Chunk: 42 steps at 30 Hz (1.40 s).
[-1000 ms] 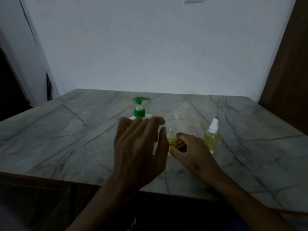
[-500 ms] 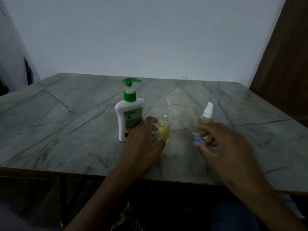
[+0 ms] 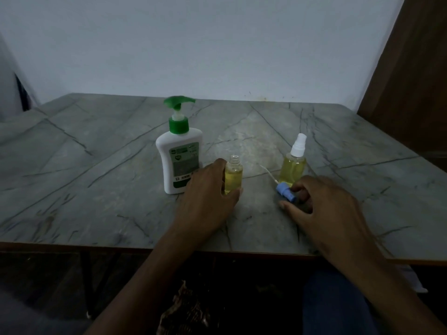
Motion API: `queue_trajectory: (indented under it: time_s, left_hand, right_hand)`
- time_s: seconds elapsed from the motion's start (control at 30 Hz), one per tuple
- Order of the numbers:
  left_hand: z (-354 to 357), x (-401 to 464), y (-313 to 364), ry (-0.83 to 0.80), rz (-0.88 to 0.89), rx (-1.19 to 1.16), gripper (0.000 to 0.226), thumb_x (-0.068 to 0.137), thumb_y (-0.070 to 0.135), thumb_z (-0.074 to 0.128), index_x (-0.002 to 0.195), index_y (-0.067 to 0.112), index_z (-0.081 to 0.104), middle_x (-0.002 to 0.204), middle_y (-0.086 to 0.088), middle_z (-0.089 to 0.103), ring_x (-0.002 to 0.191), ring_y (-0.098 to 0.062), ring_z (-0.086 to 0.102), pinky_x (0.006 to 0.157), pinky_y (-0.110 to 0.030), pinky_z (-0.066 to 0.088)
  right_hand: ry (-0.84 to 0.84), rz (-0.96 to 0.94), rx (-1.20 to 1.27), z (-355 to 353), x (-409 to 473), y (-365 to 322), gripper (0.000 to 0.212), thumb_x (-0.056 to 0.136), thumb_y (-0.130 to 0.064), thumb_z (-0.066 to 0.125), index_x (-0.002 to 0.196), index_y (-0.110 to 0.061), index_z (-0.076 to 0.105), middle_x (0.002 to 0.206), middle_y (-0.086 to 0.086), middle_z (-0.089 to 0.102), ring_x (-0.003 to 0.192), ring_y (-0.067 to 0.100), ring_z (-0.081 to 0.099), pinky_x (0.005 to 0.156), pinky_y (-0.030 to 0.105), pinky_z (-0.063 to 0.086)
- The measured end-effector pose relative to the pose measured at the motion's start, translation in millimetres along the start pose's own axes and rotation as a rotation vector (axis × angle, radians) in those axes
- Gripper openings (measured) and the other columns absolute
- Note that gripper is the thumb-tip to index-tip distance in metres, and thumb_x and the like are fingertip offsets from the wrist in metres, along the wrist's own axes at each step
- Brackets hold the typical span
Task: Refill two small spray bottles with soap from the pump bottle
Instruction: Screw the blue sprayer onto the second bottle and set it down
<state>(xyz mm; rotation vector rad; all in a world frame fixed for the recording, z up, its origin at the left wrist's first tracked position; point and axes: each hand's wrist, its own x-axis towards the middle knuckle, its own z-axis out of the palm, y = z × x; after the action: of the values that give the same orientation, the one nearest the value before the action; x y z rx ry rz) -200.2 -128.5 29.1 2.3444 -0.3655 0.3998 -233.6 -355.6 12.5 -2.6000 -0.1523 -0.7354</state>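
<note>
Setting: grey marble-patterned table (image 3: 101, 184) under dim light, with a plain pale wall (image 3: 193, 44) behind it and a brown wooden panel (image 3: 411, 93) at the right edge.
Open spray bottle (image 3: 233, 174): small, clear, upright near the table's middle, its threaded neck bare of any cap; yellow liquid fills most of its body.
Left hand (image 3: 208, 197): wraps the open spray bottle from its left side, thumb across the near base, fingers curled behind it.
Blue spray head (image 3: 286, 191): lying low at the table to the right of the open bottle, with a thin white dip tube (image 3: 268, 174) running out up and to the left.
Right hand (image 3: 321, 209): pinches the blue spray head between thumb and curled fingers, just in front of the second bottle.
Capped spray bottle (image 3: 293, 165): upright, with a white sprayer top, yellow liquid nearly to the shoulder; it stands right of the open one, a gap between them.
Pump bottle (image 3: 179, 153): white body, green collar and pump head, label facing the camera; stands just left of the left hand, behind its knuckles.
Foreground: both forearms reach over the table's near edge; dark clothing below, too dim to make out.
</note>
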Motion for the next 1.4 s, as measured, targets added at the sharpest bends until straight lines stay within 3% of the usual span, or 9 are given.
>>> queue_trajectory:
  time_s: [0.1,0.23,0.37,0.53,0.77,0.97,1.1,1.23,1.4]
  left_hand:
    - [0,0,-1,-0.009,0.000,-0.015,0.027,0.095,0.031,0.075,0.113,0.017,0.060,0.107,0.000,0.068,0.096,-0.018,0.064,0.088,-0.046,0.057]
    - [2,0,-3,0.010,0.016,-0.022,0.026,0.095,0.030,0.075,0.111,0.016,0.060,0.105,0.000,0.068,0.095,-0.019,0.064,0.087,-0.046,0.056]
    - [3,1,-4,0.017,0.029,-0.011,0.024,0.095,0.029,0.075,0.105,0.015,0.059,0.100,0.001,0.067,0.091,-0.018,0.062,0.084,-0.043,0.054]
    - [3,1,-5,0.018,0.041,-0.008,0.024,0.094,0.028,0.075,0.106,0.015,0.058,0.101,0.002,0.067,0.092,-0.018,0.062,0.083,-0.039,0.052]
    - [4,1,-5,-0.010,0.042,0.002,0.034,0.097,0.029,0.072,0.124,0.013,0.057,0.114,-0.003,0.066,0.103,-0.021,0.061,0.082,-0.032,0.046]
    - [6,3,-7,-0.020,0.045,0.025,0.036,0.099,0.030,0.070,0.128,0.015,0.055,0.119,-0.003,0.065,0.106,-0.021,0.060,0.083,-0.030,0.041]
    - [6,2,-6,-0.020,0.062,0.034,0.037,0.100,0.030,0.069,0.130,0.014,0.055,0.120,-0.004,0.065,0.107,-0.021,0.059,0.084,-0.030,0.040]
    - [7,2,-5,-0.009,0.077,0.032,0.032,0.100,0.030,0.068,0.125,0.013,0.056,0.113,-0.005,0.065,0.101,-0.022,0.059,0.080,-0.032,0.039]
    - [7,3,-6,-0.019,0.094,0.031,0.029,0.099,0.030,0.069,0.121,0.015,0.056,0.109,-0.003,0.064,0.098,-0.021,0.058,0.081,-0.036,0.045]
  right_hand:
    - [0.020,-0.003,-0.066,2,1,-5,0.017,0.086,-0.025,0.080,0.085,-0.016,0.067,0.076,-0.001,0.056,0.066,0.015,0.049,0.059,0.030,0.034]
    - [0.053,-0.025,-0.039,-11,-7,-10,0.013,0.085,-0.013,0.081,0.087,-0.015,0.068,0.075,0.001,0.061,0.061,0.016,0.054,0.054,0.033,0.046]
    - [0.079,-0.045,0.106,-56,-4,-18,0.011,0.085,-0.027,0.075,0.092,-0.031,0.068,0.077,-0.017,0.065,0.066,0.001,0.062,0.057,0.025,0.048]
    - [0.092,-0.163,0.203,-97,25,-23,0.014,0.089,-0.052,0.071,0.097,-0.040,0.067,0.084,-0.018,0.068,0.071,0.009,0.066,0.066,0.037,0.056]
    - [0.007,-0.267,0.151,-101,49,-41,0.018,0.084,-0.050,0.067,0.095,-0.036,0.069,0.078,-0.010,0.070,0.065,0.020,0.067,0.066,0.050,0.059]
    - [-0.023,-0.309,0.154,-95,57,-43,0.010,0.087,-0.033,0.077,0.091,-0.026,0.070,0.072,0.002,0.070,0.060,0.031,0.066,0.059,0.045,0.056]
    - [-0.042,-0.349,0.047,-95,66,-51,0.024,0.084,-0.052,0.064,0.096,-0.032,0.069,0.073,-0.009,0.069,0.062,0.017,0.065,0.066,0.050,0.057]
    - [-0.063,-0.453,-0.124,-102,76,-73,0.016,0.084,-0.037,0.069,0.092,-0.025,0.078,0.073,-0.005,0.071,0.064,0.017,0.065,0.071,0.044,0.058]
    - [-0.197,-0.527,-0.200,-96,102,-100,0.016,0.082,-0.026,0.082,0.097,-0.027,0.081,0.082,-0.010,0.074,0.070,0.007,0.064,0.067,0.022,0.047]
